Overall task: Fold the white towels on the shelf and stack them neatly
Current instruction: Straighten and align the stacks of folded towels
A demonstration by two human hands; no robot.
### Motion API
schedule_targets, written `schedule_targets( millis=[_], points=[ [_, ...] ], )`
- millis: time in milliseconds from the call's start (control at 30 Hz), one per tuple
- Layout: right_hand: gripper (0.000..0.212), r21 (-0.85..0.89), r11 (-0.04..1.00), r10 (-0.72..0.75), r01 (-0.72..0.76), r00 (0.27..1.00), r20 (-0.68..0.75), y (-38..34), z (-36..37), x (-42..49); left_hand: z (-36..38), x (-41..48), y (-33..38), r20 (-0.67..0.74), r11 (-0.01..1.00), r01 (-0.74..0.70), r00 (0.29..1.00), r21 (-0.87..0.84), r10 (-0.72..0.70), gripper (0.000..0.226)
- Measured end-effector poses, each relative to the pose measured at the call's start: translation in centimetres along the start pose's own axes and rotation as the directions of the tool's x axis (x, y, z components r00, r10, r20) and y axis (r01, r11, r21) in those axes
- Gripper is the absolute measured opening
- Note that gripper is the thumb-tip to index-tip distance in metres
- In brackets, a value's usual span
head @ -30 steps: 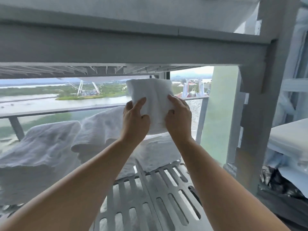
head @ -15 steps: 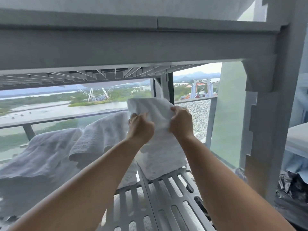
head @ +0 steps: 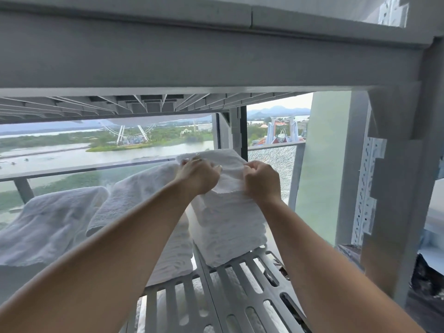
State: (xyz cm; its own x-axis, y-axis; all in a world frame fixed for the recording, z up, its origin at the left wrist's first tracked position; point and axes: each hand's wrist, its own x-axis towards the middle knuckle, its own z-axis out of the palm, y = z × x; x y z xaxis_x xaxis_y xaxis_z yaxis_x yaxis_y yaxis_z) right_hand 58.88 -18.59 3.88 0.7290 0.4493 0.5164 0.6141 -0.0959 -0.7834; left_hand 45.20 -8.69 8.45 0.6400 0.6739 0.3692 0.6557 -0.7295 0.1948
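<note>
Since half a second ago, our hands have sunk lower with the towel point(head: 225, 164), and the view has tipped down a little, so the towel's top edge now sits just above the balcony rail point(head: 96, 168) seen through the glass.

We reach forward with both bare arms over a slatted grey shelf point(head: 240, 292). Our left hand point(head: 199, 175) and right hand point(head: 260, 181) grip the towel's upper part from the near side, knuckles toward us, fingers curled shut and pinching the cloth. The hands are close together, with a short stretch of towel between them. The left hand sits slightly farther and higher than the right.

Directly under the hands stands a stack point(head: 228, 227) of folded white towels, resting on the shelf right of centre. The held towel touches or nearly touches the top of this stack; we cannot tell which. Its long axis appears to run from near to far, away from us, matching the stack below. We judge the next move is to lay it flat on the stack, so its edges must line up with those beneath.

To the left, two loose towels point(head: 55, 224) lie crumpled on the shelf, not yet folded.
</note>
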Motion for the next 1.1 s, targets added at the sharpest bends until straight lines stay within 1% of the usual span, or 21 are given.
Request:
schedule_targets(
  millis=[67, 133, 267, 400, 600, 667, 767, 800, 867, 933, 1033, 1100],
  points=[
    [0.032, -0.034, 0.999, 0.009, -0.009, 1.0, 0.021, 0.2, 0.6, -0.2, 0.9, 0.6, -0.2, 0.086, 0.998, 0.002, 0.996, 0.057, -0.007, 0.058],
    [0.038, -0.059, 0.998, 0.014, -0.011, 0.999, 0.049, 0.5, 1.2, -0.2, 1.7, 0.9, -0.4, 0.164, 0.994, 0.036, 0.985, 0.103, -0.053, 0.066],
    [0.042, -0.088, 0.996, 0.033, -0.023, 0.994, 0.109, 0.9, 1.7, 0.4, 2.3, 1.6, -1.0, 0.176, 0.991, 0.091, 0.978, 0.098, -0.108, 0.069],
    [0.041, -0.109, 0.994, 0.041, -0.028, 0.992, 0.119, 1.4, 2.0, 0.2, 2.9, 1.3, -0.4, 0.198, 0.989, 0.121, 0.971, 0.09, -0.137, 0.065],
    [0.035, -0.035, 0.997, 0.067, -0.063, 0.99, 0.126, 1.8, 1.7, -0.3, 3.0, 0.8, 0.3, 0.204, 0.981, 0.196, 0.96, 0.008, -0.193, 0.063],
    [0.033, 0.051, 0.994, 0.095, -0.101, 0.99, 0.105, 2.0, 1.3, -0.5, 3.0, 0.5, 0.1, 0.179, 0.978, 0.2, 0.966, -0.067, -0.185, 0.063],
    [0.029, 0.17, 0.973, 0.146, -0.159, 0.986, 0.085, 2.7, 0.5, -0.9, 3.0, -0.2, -0.5, 0.05, 0.949, 0.154, 0.988, -0.275, -0.146, 0.057],
    [0.029, 0.198, 0.964, 0.163, -0.18, 0.982, 0.098, 3.0, 0.2, -1.0, 3.0, -0.6, -0.7, 0.006, 0.917, 0.145, 0.988, -0.371, -0.154, 0.054],
    [0.034, 0.26, 0.937, 0.204, -0.232, 0.97, 0.131, 3.1, -0.5, -1.0, 3.0, -1.6, -0.6, -0.063, 0.823, 0.151, 0.973, -0.547, -0.22, 0.051],
    [0.038, 0.31, 0.908, 0.248, -0.281, 0.958, 0.142, 3.1, -1.0, -1.2, 3.0, -2.8, -0.2, -0.102, 0.735, 0.149, 0.953, -0.662, -0.285, 0.051],
    [0.035, 0.365, 0.865, 0.306, -0.344, 0.939, 0.16, 3.7, -0.9, -2.2, 3.2, -4.6, 0.6, -0.151, 0.62, 0.104, 0.927, -0.777, -0.345, 0.051],
    [0.039, 0.405, 0.836, 0.311, -0.369, 0.928, 0.203, 4.4, -0.6, -3.1, 3.4, -5.7, 1.3, -0.165, 0.604, 0.091, 0.92, -0.791, -0.355, 0.054]
  ],
)
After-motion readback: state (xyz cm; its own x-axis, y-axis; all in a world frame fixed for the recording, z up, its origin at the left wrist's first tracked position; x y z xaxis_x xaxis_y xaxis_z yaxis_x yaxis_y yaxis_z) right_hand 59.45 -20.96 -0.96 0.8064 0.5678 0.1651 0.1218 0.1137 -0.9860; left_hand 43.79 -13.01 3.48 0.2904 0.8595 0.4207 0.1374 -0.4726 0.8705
